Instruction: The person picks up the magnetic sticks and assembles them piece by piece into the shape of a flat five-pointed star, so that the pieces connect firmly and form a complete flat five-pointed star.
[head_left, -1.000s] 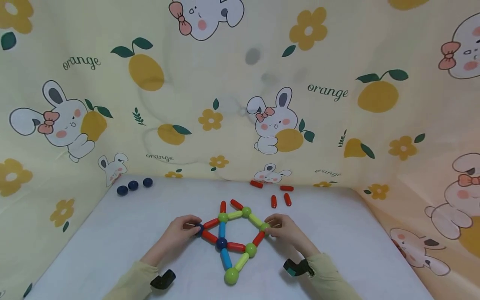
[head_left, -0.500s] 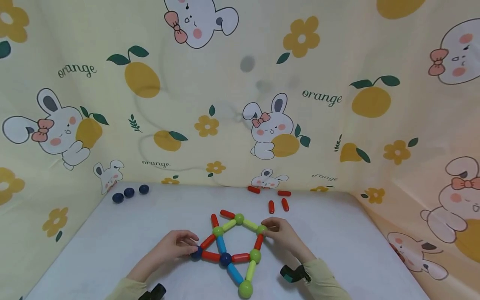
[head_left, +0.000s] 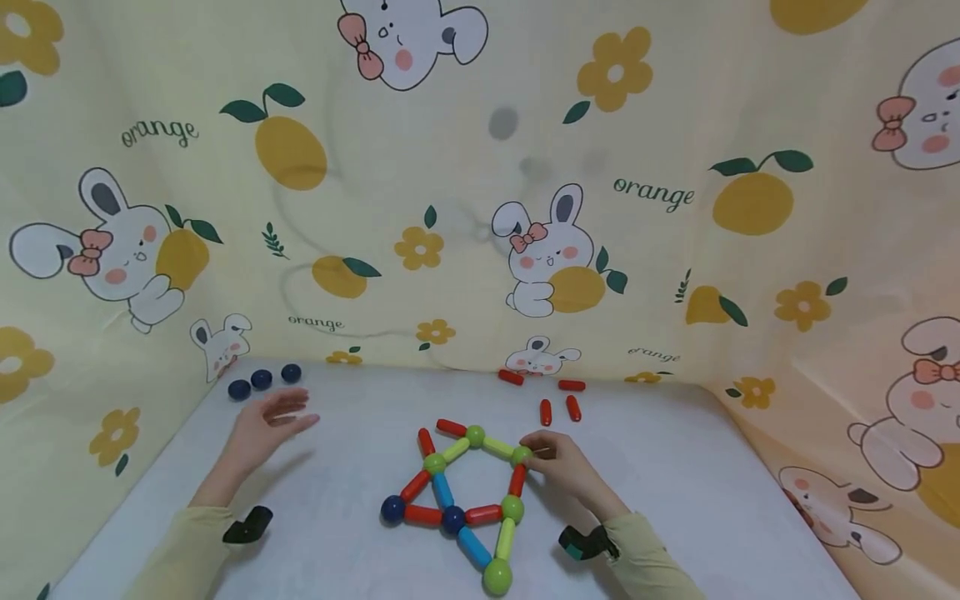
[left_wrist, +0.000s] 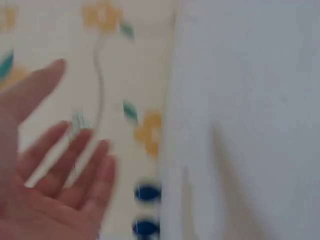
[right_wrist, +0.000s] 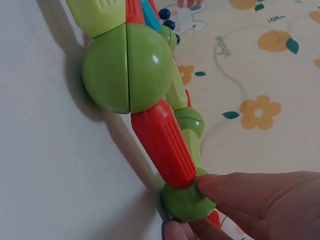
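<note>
A flat frame of coloured rods and balls lies on the white table. My right hand (head_left: 568, 471) pinches the green ball (head_left: 519, 455) at its right corner; in the right wrist view thumb and fingers sit around this ball (right_wrist: 186, 202), where a red rod (right_wrist: 164, 145) joins it. My left hand (head_left: 261, 433) is in the air left of the frame, fingers spread and holding nothing. Just beyond it lie three dark blue balls (head_left: 261, 380). Another dark blue ball (head_left: 393, 510) forms the frame's left corner, and a larger green ball (head_left: 498, 577) its near corner.
Several loose red rods (head_left: 546, 412) lie at the back of the table (head_left: 675, 467). Two red rods (head_left: 452, 427) jut out from the frame's far side. A patterned cloth (head_left: 465, 167) rises behind and at both sides.
My left hand has let go of the frame's left blue ball and moved left and away toward the loose blue balls. The frame has turned slightly; my right hand stays at its corner ball.
</note>
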